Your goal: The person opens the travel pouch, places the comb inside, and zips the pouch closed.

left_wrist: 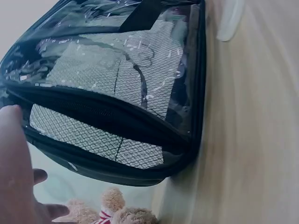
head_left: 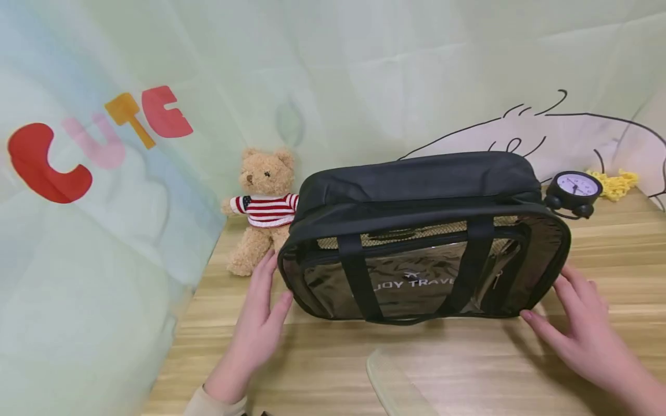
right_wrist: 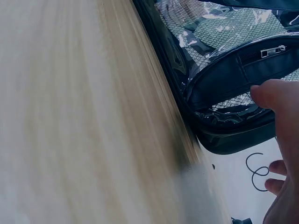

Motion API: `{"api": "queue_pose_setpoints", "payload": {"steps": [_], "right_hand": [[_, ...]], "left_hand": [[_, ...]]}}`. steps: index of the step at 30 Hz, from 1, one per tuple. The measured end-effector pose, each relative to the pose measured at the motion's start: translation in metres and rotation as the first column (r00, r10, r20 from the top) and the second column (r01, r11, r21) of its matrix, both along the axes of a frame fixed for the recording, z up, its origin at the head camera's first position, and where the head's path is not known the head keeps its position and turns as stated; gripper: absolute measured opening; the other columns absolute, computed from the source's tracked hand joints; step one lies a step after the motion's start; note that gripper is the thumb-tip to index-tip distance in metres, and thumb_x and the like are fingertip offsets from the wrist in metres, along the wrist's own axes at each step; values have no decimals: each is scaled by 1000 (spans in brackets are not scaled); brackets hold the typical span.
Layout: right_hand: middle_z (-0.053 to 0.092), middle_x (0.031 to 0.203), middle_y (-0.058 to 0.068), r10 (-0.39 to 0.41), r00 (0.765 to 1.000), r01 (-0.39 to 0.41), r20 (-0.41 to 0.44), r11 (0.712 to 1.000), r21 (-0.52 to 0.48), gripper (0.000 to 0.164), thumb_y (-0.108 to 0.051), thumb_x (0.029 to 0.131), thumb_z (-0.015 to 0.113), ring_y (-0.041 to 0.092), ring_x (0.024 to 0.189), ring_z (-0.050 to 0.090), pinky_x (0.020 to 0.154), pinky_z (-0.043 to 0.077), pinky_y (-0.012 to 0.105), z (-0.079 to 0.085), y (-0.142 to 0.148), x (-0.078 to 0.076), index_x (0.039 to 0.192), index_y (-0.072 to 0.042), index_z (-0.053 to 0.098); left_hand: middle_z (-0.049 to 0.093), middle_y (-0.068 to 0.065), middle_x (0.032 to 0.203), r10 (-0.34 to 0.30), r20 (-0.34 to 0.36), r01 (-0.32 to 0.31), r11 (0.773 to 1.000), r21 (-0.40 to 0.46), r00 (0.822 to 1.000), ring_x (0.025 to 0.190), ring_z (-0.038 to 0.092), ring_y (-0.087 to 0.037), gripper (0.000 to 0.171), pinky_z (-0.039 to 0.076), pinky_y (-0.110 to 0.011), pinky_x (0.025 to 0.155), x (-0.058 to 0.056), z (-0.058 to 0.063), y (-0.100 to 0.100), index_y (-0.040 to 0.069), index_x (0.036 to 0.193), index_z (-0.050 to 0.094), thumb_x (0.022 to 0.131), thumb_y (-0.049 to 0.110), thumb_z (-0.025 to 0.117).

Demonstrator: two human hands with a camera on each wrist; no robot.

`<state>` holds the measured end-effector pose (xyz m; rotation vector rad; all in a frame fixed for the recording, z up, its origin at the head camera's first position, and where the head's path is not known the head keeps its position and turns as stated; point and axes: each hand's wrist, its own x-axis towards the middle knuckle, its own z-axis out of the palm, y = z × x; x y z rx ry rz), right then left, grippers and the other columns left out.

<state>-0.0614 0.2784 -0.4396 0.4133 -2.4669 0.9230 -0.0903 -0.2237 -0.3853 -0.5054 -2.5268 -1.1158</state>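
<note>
A black travel bag with clear panels and white lettering stands on the wooden table. Its two straps hang down over the front. At the bag's left side is my left hand, its fingers extended and its thumb by the lower corner. My right hand is at the opposite side, fingers extended, thumb by the lower right corner. In the left wrist view, mesh shows behind the clear panel. A zipper pull is visible on the bag in the right wrist view. Whether each hand's far fingers touch the bag is hard to tell.
A teddy bear in a striped shirt sits at the bag's left. Behind the right side are a black alarm clock and yellow yarn-like strands. A pale, translucent flat object lies in front. A printed curtain hangs behind.
</note>
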Motion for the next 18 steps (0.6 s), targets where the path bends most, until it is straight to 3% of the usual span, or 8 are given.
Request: {"api": "queue_pose_setpoints", "payload": {"steps": [2, 3, 5, 7, 9, 14, 16, 18], "right_hand": [[50, 140, 32, -13, 1000, 13, -24, 1000, -3, 63, -7, 80, 84, 36, 134, 42, 105, 22, 63, -1, 0, 0, 137, -1, 57], [54, 137, 29, -9, 999, 9, -40, 1000, -7, 62, -4, 79, 83, 26, 136, 43, 111, 24, 56, -1, 0, -1, 136, 0, 58], [59, 130, 23, 3, 997, -5, -72, 1000, -21, 59, 3, 77, 82, 5, 135, 43, 117, 27, 36, -2, 1, -2, 133, 1, 61], [62, 123, 17, 13, 995, -16, -104, 999, -32, 56, 9, 74, 81, -11, 130, 39, 113, 28, 17, -1, 1, -3, 127, 2, 64], [63, 119, 10, 24, 992, -29, -123, 999, -43, 53, 13, 71, 80, -14, 126, 41, 108, 26, 5, -1, 1, -4, 121, 3, 67], [65, 110, -15, 37, 992, -42, -121, 998, -46, 43, 15, 72, 77, -17, 112, 50, 100, 32, 3, 0, 1, -2, 110, -4, 71], [66, 101, -20, 21, 995, -24, -98, 999, -26, 37, 13, 74, 78, -16, 101, 54, 92, 38, 6, 0, 1, -1, 102, -11, 72], [67, 90, -18, -6, 997, 5, -76, 1000, -2, 33, 9, 78, 79, -14, 90, 56, 83, 41, 8, -1, 1, 1, 94, -19, 71]], "left_hand": [[36, -10, 163, -28, -3, 29, 997, 69, 1000, 150, 34, -24, 56, 26, -23, 120, -7, 2, 1, 12, 161, 33, 107, 7, 47], [41, -11, 161, -48, -2, 48, 992, 114, 999, 148, 37, -20, 53, 27, -17, 117, -10, 4, 1, 11, 160, 35, 108, 6, 44], [47, -14, 155, -96, 7, 92, 971, 220, 995, 141, 43, -14, 47, 34, -15, 111, -17, 10, 3, 6, 158, 38, 110, 6, 36], [50, -15, 150, -106, 29, 92, 949, 300, 994, 135, 48, -10, 45, 41, -15, 105, -22, 16, 5, 2, 155, 41, 112, 11, 30], [53, -15, 146, -108, 59, 78, 926, 370, 992, 130, 53, -9, 47, 46, -17, 100, -27, 24, 8, -3, 151, 44, 114, 18, 25], [65, 1, 129, -108, 114, 42, 881, 472, 988, 115, 63, -9, 45, 53, -20, 90, -41, 37, 13, -6, 138, 55, 114, 23, 32], [68, 7, 119, -93, 138, 16, 880, 475, 986, 110, 64, -9, 37, 52, -21, 89, -47, 40, 14, -5, 132, 60, 113, 20, 40], [70, 10, 112, -57, 167, -25, 893, 450, 984, 104, 64, -8, 28, 51, -20, 87, -52, 42, 15, -3, 126, 63, 110, 15, 49]]}}
